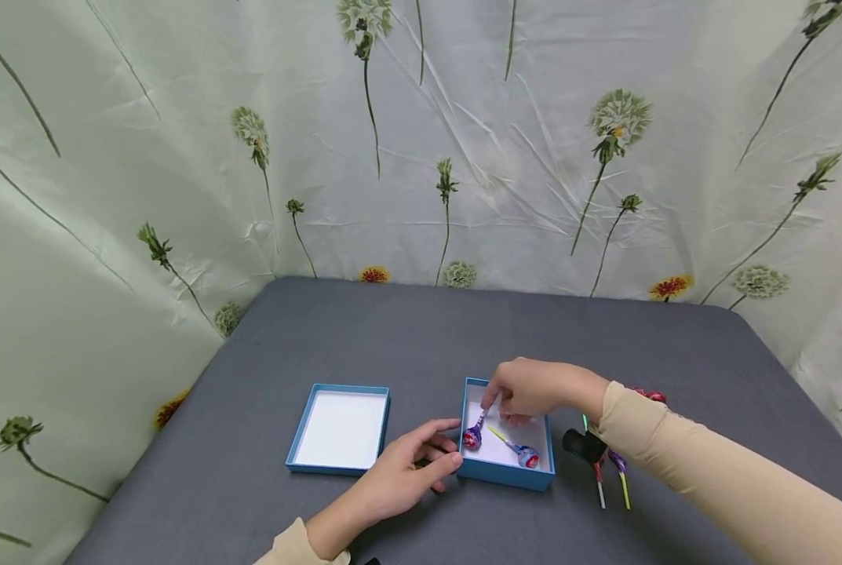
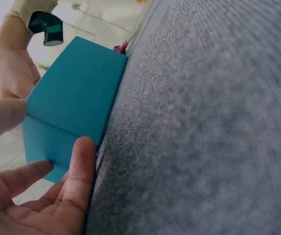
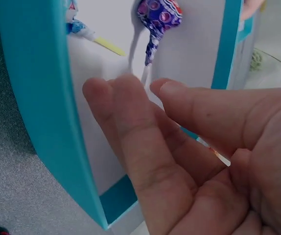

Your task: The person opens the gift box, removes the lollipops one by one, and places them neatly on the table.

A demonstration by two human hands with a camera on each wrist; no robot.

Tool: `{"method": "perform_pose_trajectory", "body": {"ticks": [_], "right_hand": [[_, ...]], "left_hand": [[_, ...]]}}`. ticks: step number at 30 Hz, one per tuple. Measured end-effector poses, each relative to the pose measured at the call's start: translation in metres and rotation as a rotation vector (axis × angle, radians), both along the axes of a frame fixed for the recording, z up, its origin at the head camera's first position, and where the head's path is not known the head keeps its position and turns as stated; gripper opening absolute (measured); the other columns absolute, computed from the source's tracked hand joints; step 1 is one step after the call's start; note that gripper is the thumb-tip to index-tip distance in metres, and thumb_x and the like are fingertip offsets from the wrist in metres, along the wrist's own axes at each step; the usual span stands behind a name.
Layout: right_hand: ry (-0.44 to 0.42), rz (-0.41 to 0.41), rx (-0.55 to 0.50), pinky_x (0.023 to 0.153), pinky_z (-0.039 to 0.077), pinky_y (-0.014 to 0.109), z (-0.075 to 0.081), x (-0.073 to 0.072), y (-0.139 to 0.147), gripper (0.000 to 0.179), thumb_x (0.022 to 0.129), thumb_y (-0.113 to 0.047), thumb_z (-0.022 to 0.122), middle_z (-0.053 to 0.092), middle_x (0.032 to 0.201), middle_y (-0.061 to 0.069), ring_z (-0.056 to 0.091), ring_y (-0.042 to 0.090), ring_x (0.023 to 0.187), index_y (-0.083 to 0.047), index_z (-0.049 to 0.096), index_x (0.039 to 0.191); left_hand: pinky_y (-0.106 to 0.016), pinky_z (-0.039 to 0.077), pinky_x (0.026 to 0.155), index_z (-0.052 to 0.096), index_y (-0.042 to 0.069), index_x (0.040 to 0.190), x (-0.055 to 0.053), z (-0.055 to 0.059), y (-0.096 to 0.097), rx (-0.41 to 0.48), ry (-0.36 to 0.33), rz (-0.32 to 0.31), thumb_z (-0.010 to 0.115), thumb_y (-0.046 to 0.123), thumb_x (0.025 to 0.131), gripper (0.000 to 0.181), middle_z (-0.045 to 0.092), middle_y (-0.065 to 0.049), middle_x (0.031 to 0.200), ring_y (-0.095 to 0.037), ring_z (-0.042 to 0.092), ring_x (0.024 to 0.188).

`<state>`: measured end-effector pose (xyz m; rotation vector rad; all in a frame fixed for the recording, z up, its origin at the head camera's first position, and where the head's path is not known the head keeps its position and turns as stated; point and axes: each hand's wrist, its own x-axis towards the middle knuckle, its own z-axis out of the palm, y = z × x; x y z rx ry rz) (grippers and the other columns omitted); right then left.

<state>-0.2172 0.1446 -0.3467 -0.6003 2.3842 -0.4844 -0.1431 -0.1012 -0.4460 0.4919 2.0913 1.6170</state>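
Note:
My right hand (image 1: 530, 388) reaches into a shallow blue box (image 1: 505, 472) with a white inside. Its thumb and forefinger pinch the stick of a purple-wrapped lollipop (image 3: 160, 14), whose head lies on the box floor at the left side. Beside it rests a blue-wrapped lollipop (image 1: 525, 455) with a yellow stick. My left hand (image 1: 410, 471) is at the box's left side, fingers loosely extended and fingertips against the wall. The left wrist view shows these fingers at a corner of the box (image 2: 81, 88). Part of the held stick is hidden by the right fingers.
A blue-rimmed lid (image 1: 343, 429), white inside, lies to the left of the box on the grey cloth-covered table (image 1: 392, 329). Several more lollipops (image 1: 611, 471) lie right of the box, partly hidden under the right forearm. A flower-printed curtain (image 1: 421, 141) hangs behind.

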Motion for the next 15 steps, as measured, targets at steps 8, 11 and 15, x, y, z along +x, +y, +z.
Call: {"method": "perform_pose_trajectory", "body": {"ticks": [8,11,15], "right_hand": [[0.001,-0.01,0.078,0.069,0.056,0.028,-0.0052,0.0001,-0.0098,0.024,0.103,0.0,0.066,0.073,0.087,0.002,0.065,0.013,0.073,-0.01,0.079,0.121],[0.009,-0.011,0.082,0.07,0.058,0.028,-0.0047,0.0009,-0.01,0.021,0.103,-0.001,0.067,0.073,0.089,0.002,0.066,0.013,0.073,-0.01,0.079,0.117],[0.022,-0.003,0.078,0.068,0.058,0.028,-0.004,0.0023,-0.0097,0.015,0.101,-0.002,0.071,0.071,0.087,0.001,0.064,0.013,0.071,-0.011,0.079,0.109]], "left_hand": [[-0.025,0.06,0.073,0.054,0.016,0.155,0.0006,-0.0011,-0.0026,0.018,-0.012,0.001,0.065,0.031,0.109,0.05,0.068,-0.009,0.126,-0.016,0.07,0.097],[-0.026,0.06,0.073,0.054,0.016,0.155,0.0003,-0.0014,-0.003,0.017,-0.014,0.001,0.065,0.031,0.109,0.05,0.068,-0.009,0.126,-0.016,0.071,0.096],[-0.025,0.059,0.072,0.054,0.017,0.155,-0.0005,-0.0023,-0.003,0.017,-0.009,-0.001,0.065,0.031,0.109,0.05,0.068,-0.008,0.126,-0.016,0.071,0.094]]}}
